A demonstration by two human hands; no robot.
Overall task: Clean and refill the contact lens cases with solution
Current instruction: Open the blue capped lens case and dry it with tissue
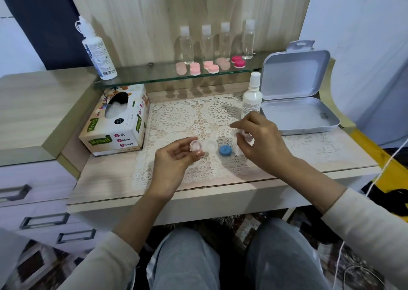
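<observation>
**Two hands work on a contact lens case over a lace mat**

Seen from above by a seated person at a pale wooden dressing table. Directions are clock positions with the lace mat [176,117] as the dial.

Near the mat's centre, toward 6 o'clock, the left hand [176,155] pinches a small lens case [202,146] between thumb and curled fingers. Its pink-rimmed well is in the grip and its clear well sticks out to the right, uncapped. Just beside it, toward 4 o'clock, a blue cap [225,150] lies on the mat.

At 3 o'clock the right hand [262,139] hovers with its fingers curled round a crumpled white tissue [239,133]. Whether it holds anything more cannot be told.

At 9 o'clock sits a tissue box [117,124]. At 2 o'clock a small white bottle [252,95] stands upright, next to an open grey box [298,99] with its lid raised.

A glass shelf [154,75] spans 12 o'clock. A large solution bottle [97,49] stands at its left end. Four clear bottles [206,42] stand in a row farther right, with pink lens cases [209,65] in front of them.
</observation>
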